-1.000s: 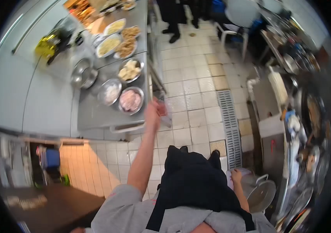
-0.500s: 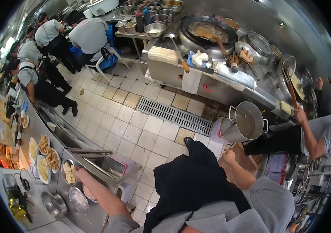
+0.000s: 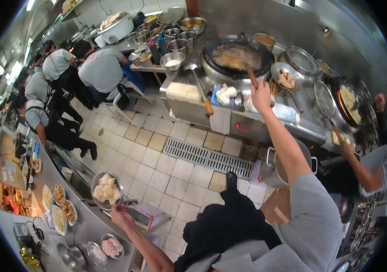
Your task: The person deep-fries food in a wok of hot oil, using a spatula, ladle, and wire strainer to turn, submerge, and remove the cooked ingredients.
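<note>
My left hand (image 3: 123, 216) is closed on the rim of a metal bowl (image 3: 94, 182). Pale yellowish chunks (image 3: 107, 189) fill that bowl, which is lifted off the counter and over its edge. At the stove, my right hand (image 3: 261, 95) grips the wooden handle (image 3: 252, 76) of a wok tool. Its far end goes into a large black wok (image 3: 266, 59), where brownish, foamy liquid (image 3: 238, 57) hides the tool's head. Just beside my right hand are a strainer ladle (image 3: 286, 80) with fried pieces and a partly hidden bamboo brush.
Plates of food (image 3: 57, 217), bowls of raw meat (image 3: 111, 247) and a metal pan (image 3: 71, 257) stand on the left counter. A tall stockpot (image 3: 278, 174) is by the stove. One co-worker's arm (image 3: 361, 167) works at the right wok; several people stand far left.
My left hand has raised the bowl of chunks off the counter and moved it right. My right hand has reached up from the floor side to the stove and taken the wok tool's handle.
</note>
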{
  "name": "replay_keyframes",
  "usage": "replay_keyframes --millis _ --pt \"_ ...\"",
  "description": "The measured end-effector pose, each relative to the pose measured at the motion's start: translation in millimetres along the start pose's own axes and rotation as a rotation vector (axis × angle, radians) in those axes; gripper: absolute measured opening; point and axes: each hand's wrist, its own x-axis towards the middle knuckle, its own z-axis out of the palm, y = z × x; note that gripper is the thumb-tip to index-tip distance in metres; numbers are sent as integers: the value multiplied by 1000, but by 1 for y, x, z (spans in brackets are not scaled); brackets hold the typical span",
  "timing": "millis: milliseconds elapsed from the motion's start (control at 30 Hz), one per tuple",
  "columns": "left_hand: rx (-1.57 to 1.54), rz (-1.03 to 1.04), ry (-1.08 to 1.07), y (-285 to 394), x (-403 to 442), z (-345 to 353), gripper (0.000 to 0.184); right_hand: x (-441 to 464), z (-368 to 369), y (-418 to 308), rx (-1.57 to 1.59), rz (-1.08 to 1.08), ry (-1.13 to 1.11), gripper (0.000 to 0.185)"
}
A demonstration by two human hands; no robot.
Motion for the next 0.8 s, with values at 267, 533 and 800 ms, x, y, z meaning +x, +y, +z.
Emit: replay_keyframes --millis 267,533,800 --pt "45 -246 -376 -46 -98 195 8 77 70 59 -44 251 -464 63" --pt "129 -154 -890 -64 -143 464 5 72 -28 57 862 430 -304 44" --pt "948 1219 -1078 -190 -264 694 16 47 -123 13 1720 988 -595 34"
